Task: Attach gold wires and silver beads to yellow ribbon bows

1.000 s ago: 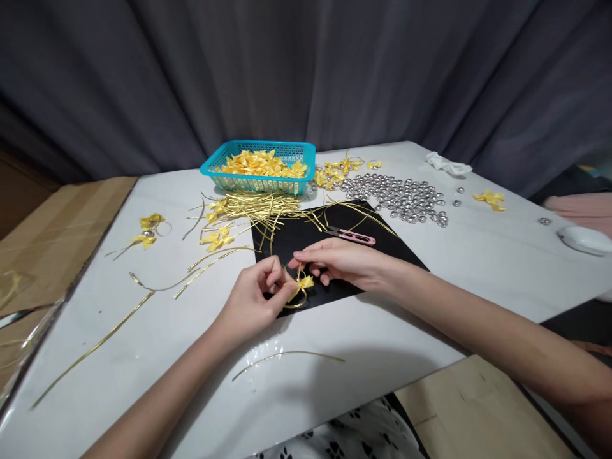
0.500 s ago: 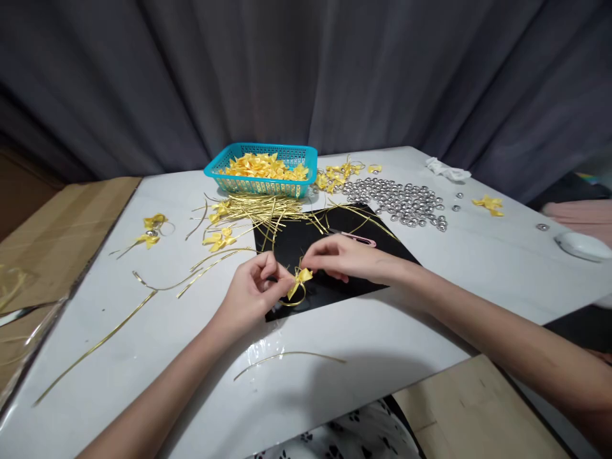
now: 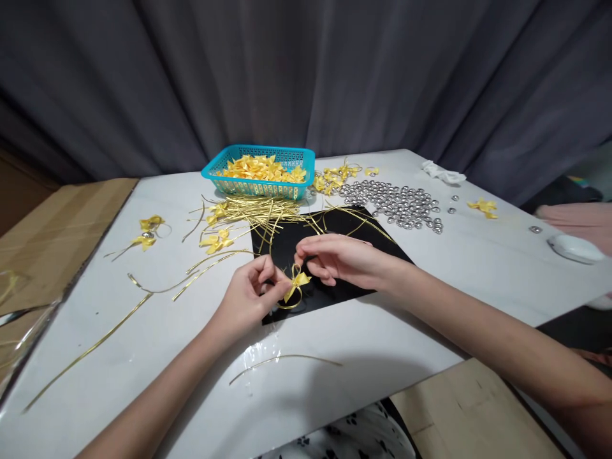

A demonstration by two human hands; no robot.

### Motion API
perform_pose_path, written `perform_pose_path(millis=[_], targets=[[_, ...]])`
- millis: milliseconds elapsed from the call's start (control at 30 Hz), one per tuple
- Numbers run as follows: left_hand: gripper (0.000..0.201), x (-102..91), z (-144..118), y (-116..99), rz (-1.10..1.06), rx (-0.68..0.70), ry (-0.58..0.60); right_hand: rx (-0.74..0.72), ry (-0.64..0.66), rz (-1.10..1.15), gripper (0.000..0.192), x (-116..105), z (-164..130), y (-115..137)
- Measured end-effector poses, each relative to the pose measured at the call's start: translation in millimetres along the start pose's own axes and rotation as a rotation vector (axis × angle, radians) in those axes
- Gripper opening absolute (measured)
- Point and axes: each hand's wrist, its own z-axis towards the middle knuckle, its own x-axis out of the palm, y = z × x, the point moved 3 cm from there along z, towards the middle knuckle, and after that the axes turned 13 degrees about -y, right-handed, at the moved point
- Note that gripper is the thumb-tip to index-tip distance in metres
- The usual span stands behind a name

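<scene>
My left hand [image 3: 251, 290] pinches a yellow ribbon bow [image 3: 298, 280] between thumb and fingertips, just above the black mat [image 3: 335, 280]. A gold twist tie [image 3: 296, 299] runs through the bow, curving in a loop below it and a smaller loop above. Curled over that upper loop, my right hand [image 3: 342, 258] has its fingertips closed at the tie; its thumb is partly hidden. Behind my hands lies a pile of gold twist ties [image 3: 262, 210], with loose yellow bows [image 3: 216, 241] at its left.
A blue basket [image 3: 210, 173] of yellow bows stands at the back. Many silver beads [image 3: 401, 203] spread to its right, near finished-looking bows [image 3: 335, 178]. A white dish [image 3: 576, 248] sits at the right edge; cardboard [image 3: 71, 223] lies left. Single ties [image 3: 287, 357] lie in front.
My right hand has shifted slightly left and turned, its fingers more curled. A small gold loop now stands above the bow. My left hand keeps its pinch on the bow.
</scene>
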Motion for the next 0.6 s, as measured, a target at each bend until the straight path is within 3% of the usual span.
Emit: perform_pose_path(millis=[100, 167, 267, 400, 500, 600], targets=[[0.037, 0.1, -0.6, -0.3, 0.013, 0.019, 0.0, 0.028, -0.179, -0.367, 0.042, -1.7, -0.6, -1.4], [0.036, 0.2, -1.3, 0.3, 0.021, 0.027, 0.012, 0.109, -0.099, -0.468, 0.054, 2.1, -1.9, -5.7], [0.035, 0.0, -2.0, 2.5, 0.04, 0.036, 0.029, 0.176, 0.005, -0.342, 0.044, 7.2, -1.9, -10.6], [0.035, 0.7, -2.8, 5.0, 0.1, 0.053, 0.034, 0.149, -0.126, -0.117, 0.021, 3.8, 6.4, -12.1], [0.035, 2.9, -3.5, 6.0, 0.126, 0.059, 0.042, 0.128, -0.193, 0.072, 0.019, 0.3, 12.3, -10.7], [0.034, 4.3, -3.5, 6.2, 0.128, 0.067, 0.037, -0.017, -0.273, 0.182, 0.021, -4.0, 12.9, -3.7]])
